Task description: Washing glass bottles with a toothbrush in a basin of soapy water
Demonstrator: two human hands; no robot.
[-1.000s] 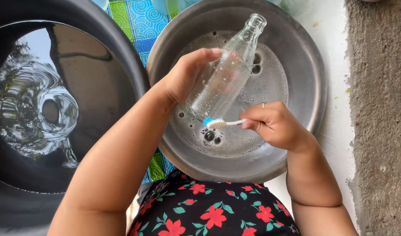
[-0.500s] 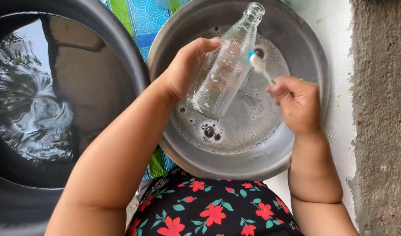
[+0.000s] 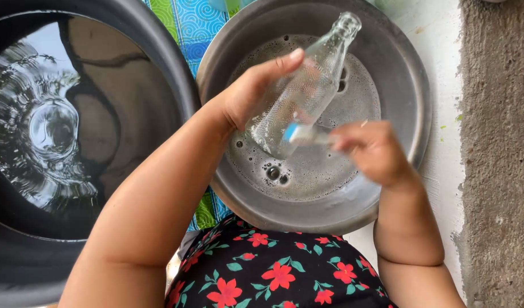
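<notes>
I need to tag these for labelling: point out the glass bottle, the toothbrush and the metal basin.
glass bottle [image 3: 322,77]: head view, on the clear body below the neck.
toothbrush [image 3: 299,134]: head view, on the blue and white brush head, blurred.
metal basin [image 3: 407,74]: head view, on the bare right inner wall.

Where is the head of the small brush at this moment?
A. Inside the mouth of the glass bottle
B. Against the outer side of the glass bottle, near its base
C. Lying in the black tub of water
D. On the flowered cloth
B: the right hand presses the small brush against the outside of the glass bottle, low near its base, while the left hand holds the bottle tilted above the metal basin.
</notes>
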